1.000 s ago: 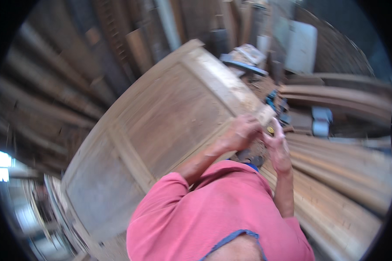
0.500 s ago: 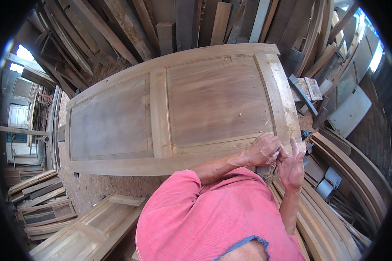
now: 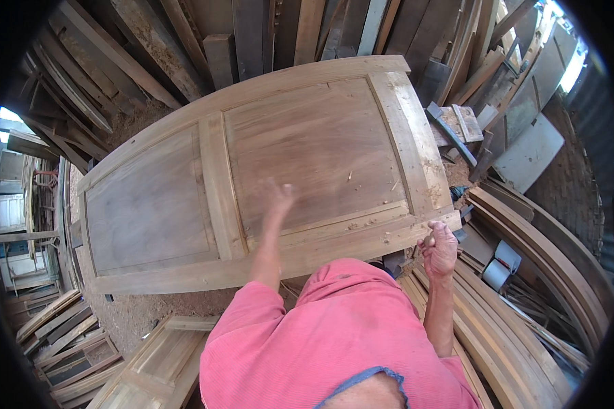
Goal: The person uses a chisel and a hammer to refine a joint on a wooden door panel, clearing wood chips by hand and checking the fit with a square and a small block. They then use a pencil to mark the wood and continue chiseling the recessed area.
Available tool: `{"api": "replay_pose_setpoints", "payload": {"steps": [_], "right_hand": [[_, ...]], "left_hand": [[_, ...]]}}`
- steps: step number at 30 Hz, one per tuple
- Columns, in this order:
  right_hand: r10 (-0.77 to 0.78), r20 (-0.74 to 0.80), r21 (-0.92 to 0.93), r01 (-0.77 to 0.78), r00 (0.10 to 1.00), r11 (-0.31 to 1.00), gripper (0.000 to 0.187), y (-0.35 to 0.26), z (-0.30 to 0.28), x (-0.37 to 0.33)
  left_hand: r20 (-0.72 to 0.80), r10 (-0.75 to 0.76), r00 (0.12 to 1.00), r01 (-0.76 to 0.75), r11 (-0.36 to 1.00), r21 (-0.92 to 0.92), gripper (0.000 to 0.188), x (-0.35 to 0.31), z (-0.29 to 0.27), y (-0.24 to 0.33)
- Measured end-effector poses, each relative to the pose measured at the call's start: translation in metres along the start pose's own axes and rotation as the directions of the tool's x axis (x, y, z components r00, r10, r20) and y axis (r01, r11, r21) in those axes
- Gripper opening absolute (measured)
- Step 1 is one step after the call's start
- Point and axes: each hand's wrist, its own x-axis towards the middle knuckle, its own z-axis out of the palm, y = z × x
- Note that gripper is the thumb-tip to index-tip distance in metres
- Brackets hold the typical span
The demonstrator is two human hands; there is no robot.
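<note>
The left hand (image 3: pixel 278 194) is now reaching out, blurred and open-fingered, over the large pale wooden panelled door (image 3: pixel 252 170) lying flat before the person, having left the right hand (image 3: pixel 441 247), which is staying curled at the door's near corner, its grip's contents hidden.

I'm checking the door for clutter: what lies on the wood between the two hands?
Head view: between the blurred left hand and right hand lie only the wooden door panel and bottom rail, with scattered wood chips; no tool.
</note>
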Motion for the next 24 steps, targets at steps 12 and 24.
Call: {"api": "replay_pose_setpoints", "payload": {"steps": [12,24], "right_hand": [[-0.044,0.174,-0.969,0.179,0.984,0.171,0.053,0.096,0.009,0.140],[-0.098,0.148,-0.974,0.128,0.984,-0.189,0.038,0.139,0.034,0.205]], "left_hand": [[-0.481,-0.154,0.863,0.169,0.986,-0.013,0.073,0.033,0.053,-0.046],[-0.407,-0.044,0.913,0.082,0.994,0.077,0.071,0.059,0.039,-0.051]]}}
